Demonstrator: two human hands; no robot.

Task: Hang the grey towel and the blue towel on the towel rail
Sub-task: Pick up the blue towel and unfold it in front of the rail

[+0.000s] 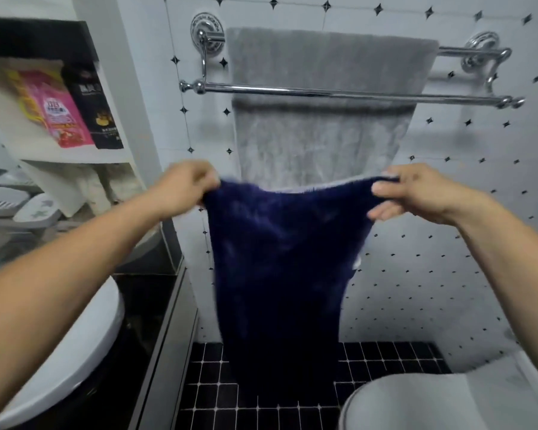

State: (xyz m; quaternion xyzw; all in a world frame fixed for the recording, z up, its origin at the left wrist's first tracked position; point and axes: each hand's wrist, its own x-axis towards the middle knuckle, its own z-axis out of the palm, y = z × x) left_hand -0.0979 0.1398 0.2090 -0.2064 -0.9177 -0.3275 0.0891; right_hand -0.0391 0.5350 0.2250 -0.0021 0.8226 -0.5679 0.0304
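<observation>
Left hand point(188, 187) and right hand point(407, 193) pinch the top corners of the plush dark blue towel point(280, 259), below the chrome double towel rail point(292, 91) whose back bar carries the fluffy grey towel point(323, 66). Draped unevenly, the blue one may slide off the slick front bar

One head-worn camera faces the tiled wall point(448, 212), tilted slightly down. It seems close, the towel rail point(323, 92) high in view.

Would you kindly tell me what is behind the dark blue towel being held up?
The fluffy grey towel draped over the chrome towel rail, white wall tiles and black floor tiles. The dark blue towel covers the grey towel's lower end.
</observation>
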